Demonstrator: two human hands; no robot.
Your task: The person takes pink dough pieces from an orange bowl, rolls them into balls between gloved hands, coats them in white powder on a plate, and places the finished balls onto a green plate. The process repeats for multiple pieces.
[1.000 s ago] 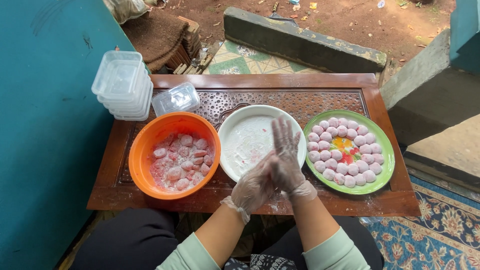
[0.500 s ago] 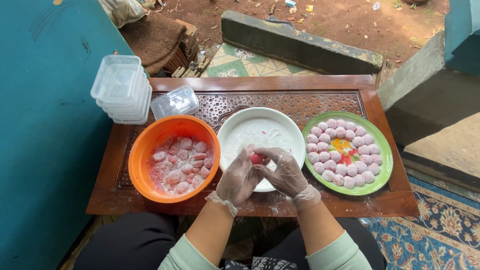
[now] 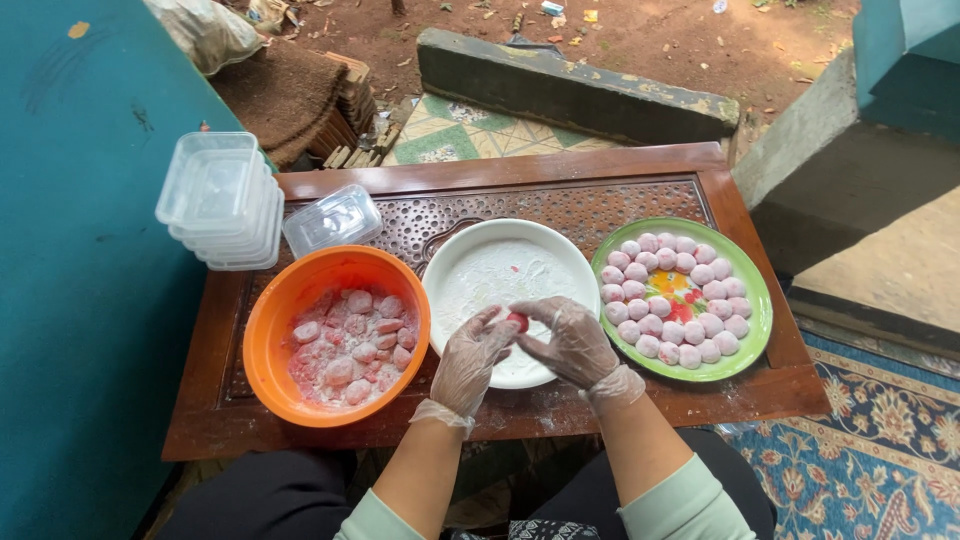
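While both your gloved hands meet over the near edge of the white plate point(image 3: 500, 262), a small red ball point(image 3: 517, 320) sits pinched between them. Your left hand point(image 3: 472, 360) closes on it from the left, fingertips curled in against the ball. Your right hand point(image 3: 573, 342) closes from the right, fingers bent over the top and side. So both hands are clamped on the same piece; only a small red patch shows between the fingertips, the rest is covered by the gloves.

The ball is above the plate's near rim, not resting on it as far as can be seen. Plate surface is dusted white with a few red specks.

Left of your left hand: orange bowl point(image 3: 270, 330), touching the plate's edge, holding pink floured pieces point(image 3: 350, 345). Right of your right hand: green plate point(image 3: 755, 300), just beside the white one, packed with round pale-pink balls point(image 3: 670, 300).

All three stand on the carved wooden table point(image 3: 560, 195). A stack of clear plastic containers point(image 3: 220, 200) sits at the far left corner, with one clear lid point(image 3: 332, 220) just beside it.
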